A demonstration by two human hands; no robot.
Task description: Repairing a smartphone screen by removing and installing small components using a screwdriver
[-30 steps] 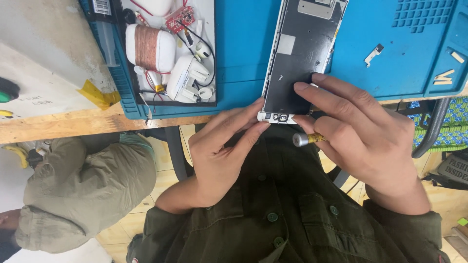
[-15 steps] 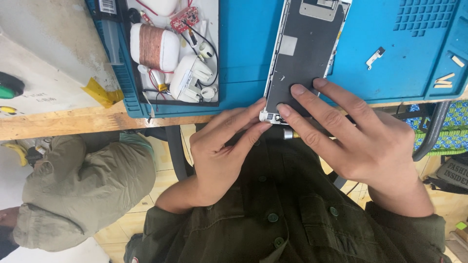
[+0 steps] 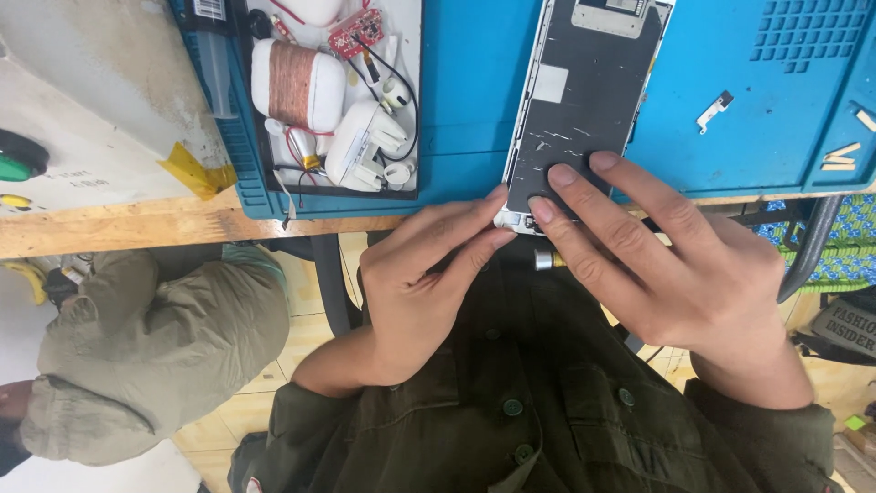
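A phone screen panel (image 3: 584, 100) lies back side up on the blue work mat (image 3: 465, 91), its lower end over the table's near edge. My left hand (image 3: 415, 292) pinches the panel's bottom left corner with its fingertips. My right hand (image 3: 666, 265) lays three fingers flat on the panel's lower part. A small metal tool (image 3: 545, 259), perhaps a screwdriver, is tucked under that hand's palm; only its silver end shows.
A white tray (image 3: 412, 55) on the mat holds an earbud case wound with copper wire (image 3: 297, 84), a white charger (image 3: 365, 146), a red circuit board (image 3: 356, 29) and wires. A small metal bracket (image 3: 714, 110) lies right of the panel. Another person in an olive jacket (image 3: 155, 347) crouches lower left.
My right hand's fingers have slid further up onto the panel, and the metal tool is now mostly hidden under the palm. The left hand stays at the panel's bottom corner.
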